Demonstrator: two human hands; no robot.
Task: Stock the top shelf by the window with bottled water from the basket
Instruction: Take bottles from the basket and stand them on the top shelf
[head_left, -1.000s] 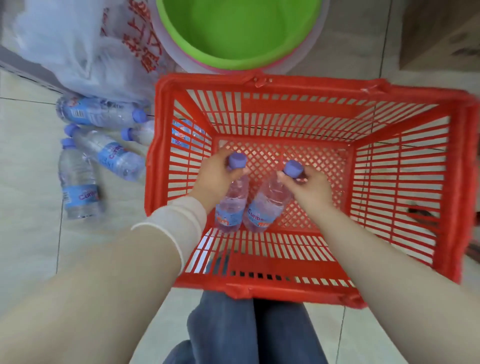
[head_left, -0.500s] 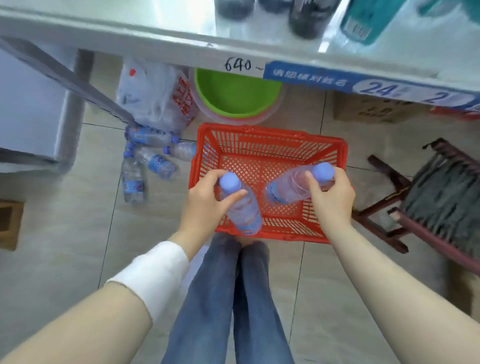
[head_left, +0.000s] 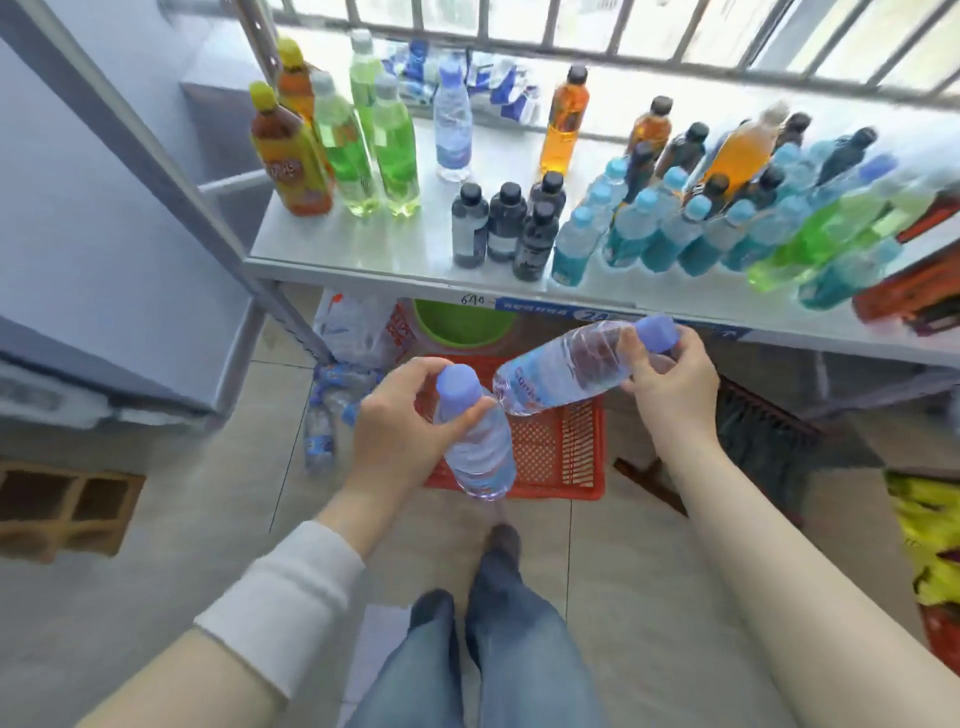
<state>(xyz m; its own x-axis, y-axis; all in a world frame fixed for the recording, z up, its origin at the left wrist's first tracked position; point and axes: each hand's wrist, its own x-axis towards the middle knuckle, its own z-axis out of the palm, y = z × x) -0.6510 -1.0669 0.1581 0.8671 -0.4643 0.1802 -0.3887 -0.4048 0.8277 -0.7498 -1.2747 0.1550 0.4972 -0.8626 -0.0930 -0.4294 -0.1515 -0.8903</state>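
Both hands were over the basket, below the shelf's front edge. The left hand had fingers round the neck of the left bottle, cap up. The right hand clutched the right bottle by its cap end, sideways, base pointing left. Reckon it needed righting first.

Daylight comes in hard through a window with pale metal bars along the far side. Just under it runs a long white metal shelf, carried at its left end by a slanting grey metal upright. The floor is glossy beige tiles with thin dark joints. A pale blue-grey boxy unit fills the left. A brown hollow block sits on the tiles below it. A dark slatted wooden stool, blurred, stands to the right.
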